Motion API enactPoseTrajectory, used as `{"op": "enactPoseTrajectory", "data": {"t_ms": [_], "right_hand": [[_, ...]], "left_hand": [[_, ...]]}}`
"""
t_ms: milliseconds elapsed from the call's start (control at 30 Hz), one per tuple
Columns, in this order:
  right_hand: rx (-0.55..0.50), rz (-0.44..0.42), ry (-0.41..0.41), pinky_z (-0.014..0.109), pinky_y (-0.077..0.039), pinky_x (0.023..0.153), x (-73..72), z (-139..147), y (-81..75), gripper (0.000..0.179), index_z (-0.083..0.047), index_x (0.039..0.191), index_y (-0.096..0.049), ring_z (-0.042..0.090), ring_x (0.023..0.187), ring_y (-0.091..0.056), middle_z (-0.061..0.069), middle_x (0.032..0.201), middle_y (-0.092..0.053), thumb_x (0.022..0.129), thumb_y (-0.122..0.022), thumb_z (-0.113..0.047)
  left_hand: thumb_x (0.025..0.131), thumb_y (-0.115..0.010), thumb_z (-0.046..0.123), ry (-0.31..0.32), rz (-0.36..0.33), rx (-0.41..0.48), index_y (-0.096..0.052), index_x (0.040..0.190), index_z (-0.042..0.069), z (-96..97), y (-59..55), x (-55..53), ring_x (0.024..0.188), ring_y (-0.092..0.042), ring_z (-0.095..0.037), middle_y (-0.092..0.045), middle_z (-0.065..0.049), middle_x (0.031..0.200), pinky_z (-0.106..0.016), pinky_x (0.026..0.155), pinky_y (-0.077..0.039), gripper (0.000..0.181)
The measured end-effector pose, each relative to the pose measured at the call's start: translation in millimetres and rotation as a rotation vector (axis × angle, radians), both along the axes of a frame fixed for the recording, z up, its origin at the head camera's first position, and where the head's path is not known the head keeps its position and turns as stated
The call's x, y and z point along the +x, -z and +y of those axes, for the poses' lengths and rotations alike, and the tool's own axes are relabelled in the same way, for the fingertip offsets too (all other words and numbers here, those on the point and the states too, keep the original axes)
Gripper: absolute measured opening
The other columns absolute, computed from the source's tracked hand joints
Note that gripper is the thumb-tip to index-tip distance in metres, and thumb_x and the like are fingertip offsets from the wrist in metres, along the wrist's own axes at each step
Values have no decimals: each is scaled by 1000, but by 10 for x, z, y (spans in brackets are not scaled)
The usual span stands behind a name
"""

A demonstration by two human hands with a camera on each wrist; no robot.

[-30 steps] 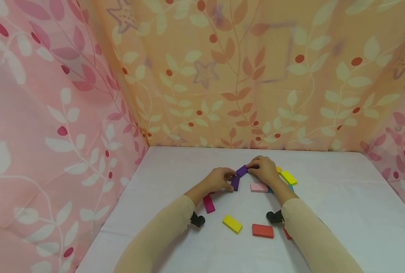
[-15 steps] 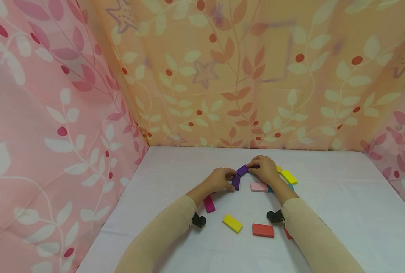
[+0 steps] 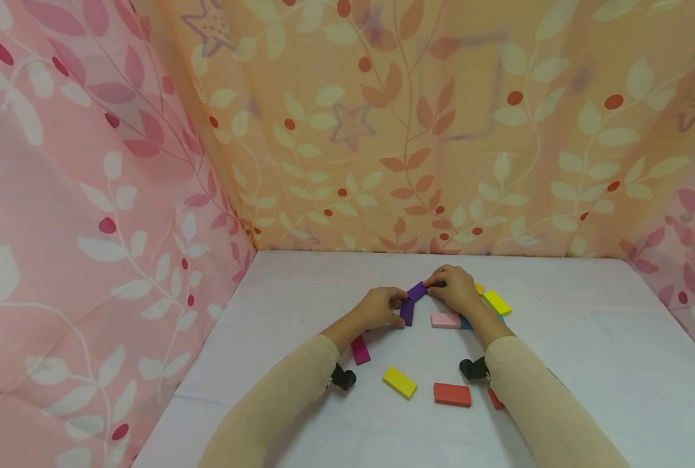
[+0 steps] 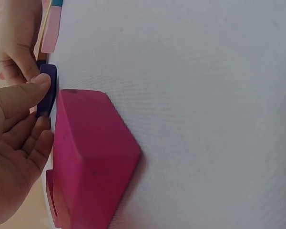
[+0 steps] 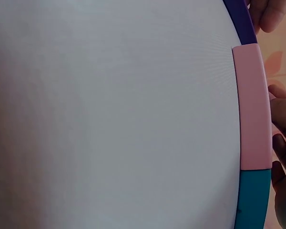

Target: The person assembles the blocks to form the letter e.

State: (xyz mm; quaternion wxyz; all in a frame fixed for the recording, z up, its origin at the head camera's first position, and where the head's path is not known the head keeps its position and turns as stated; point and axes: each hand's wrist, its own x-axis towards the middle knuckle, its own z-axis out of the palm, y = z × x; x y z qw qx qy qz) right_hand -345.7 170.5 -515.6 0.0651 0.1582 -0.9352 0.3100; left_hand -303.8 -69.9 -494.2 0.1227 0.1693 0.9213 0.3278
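Two purple blocks lie end to end at an angle on the table. Thumb and fingers of my left hand (image 3: 376, 308) pinch the nearer purple block (image 3: 407, 312); in the left wrist view the thumb lies on this dark purple block (image 4: 47, 90). At the far end of the other purple block (image 3: 417, 291), the curled fingertips of my right hand (image 3: 452, 286) grip its end. A pink block (image 3: 445, 320) lies just in front of the right hand, against a teal block (image 3: 467, 322) partly hidden by the forearm.
A magenta block (image 3: 360, 350) lies beside the left wrist. Nearer are a yellow block (image 3: 400, 383), a red block (image 3: 452, 394) and another red block (image 3: 496, 398) mostly under the right sleeve. Beyond the right wrist lies a second yellow block (image 3: 497, 303). Patterned curtains (image 3: 347, 162) enclose the table.
Both hands stay at the purple blocks. Apart from a slight shift of the whole head view, nothing visibly moves.
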Motion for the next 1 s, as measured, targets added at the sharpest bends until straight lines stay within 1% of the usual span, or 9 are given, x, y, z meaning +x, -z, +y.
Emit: {"op": "enactPoseTrajectory", "data": {"t_ms": [233,467,633,800,1000], "right_hand": [[-2,-24,-10,59,-34,102,-17,9,-25,15,-19,107,-81,34,114,-53,7,114,-67,94,-75,-20],[1,-46,-11,60,-33,102,-12,22,-41,15,-19,109,-81,36,117,-52,9,117,-66,95,-74,-20],[7,-49,-14,61,-32,102,-17,28,-36,16,-19,109,-81,37,119,-52,9,118,-66,95,-75,-20],[4,-54,-14,61,-32,103,-17,19,-27,15,-20,109,-81,37,119,-51,9,118,-66,95,-75,-21],[-7,-52,-16,61,-32,104,-17,25,-17,15,-19,108,-81,36,118,-51,8,118,-66,95,-75,-20]], "left_hand": [[77,-92,21,9,11,-5,-66,136,22,14,14,-19,110,-64,-9,-70,8,124,-26,98,-53,64],[78,-92,21,27,14,-9,-66,136,22,17,-13,-8,113,-64,-10,-69,8,126,-27,100,-52,63],[78,-91,21,35,17,-17,-66,136,22,15,-9,0,113,-64,-10,-69,7,127,-27,101,-52,63],[78,-91,22,26,18,-21,-66,136,22,9,-7,10,111,-63,-9,-70,7,124,-28,101,-52,64],[78,-92,23,11,17,-21,-65,136,21,18,8,9,112,-64,-10,-69,7,127,-28,101,-52,64]]}}
